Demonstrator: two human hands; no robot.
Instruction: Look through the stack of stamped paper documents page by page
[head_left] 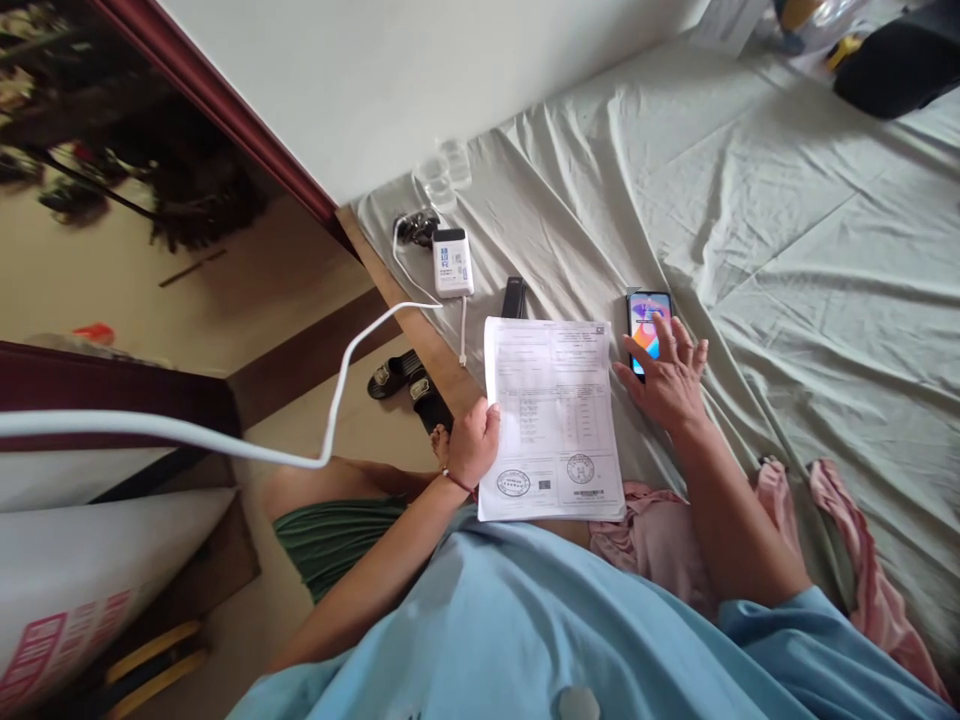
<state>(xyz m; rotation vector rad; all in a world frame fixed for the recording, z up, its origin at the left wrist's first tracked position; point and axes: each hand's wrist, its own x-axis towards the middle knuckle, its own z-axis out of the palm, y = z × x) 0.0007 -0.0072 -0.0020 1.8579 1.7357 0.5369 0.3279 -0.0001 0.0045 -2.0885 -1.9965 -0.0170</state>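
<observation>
Your papers point(551, 410) with illegibly small print, your phone point(642, 306) partly hidden by your right hand point(670, 385), white cable point(150, 424) cut off left

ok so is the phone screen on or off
On: the phone shows a bright, multicoloured display, partly covered by the right hand.

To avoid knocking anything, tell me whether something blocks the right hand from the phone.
Nothing visible does: the right hand is spread partly over the phone. The papers in the left hand are to the phone's left, out of the way.
</observation>
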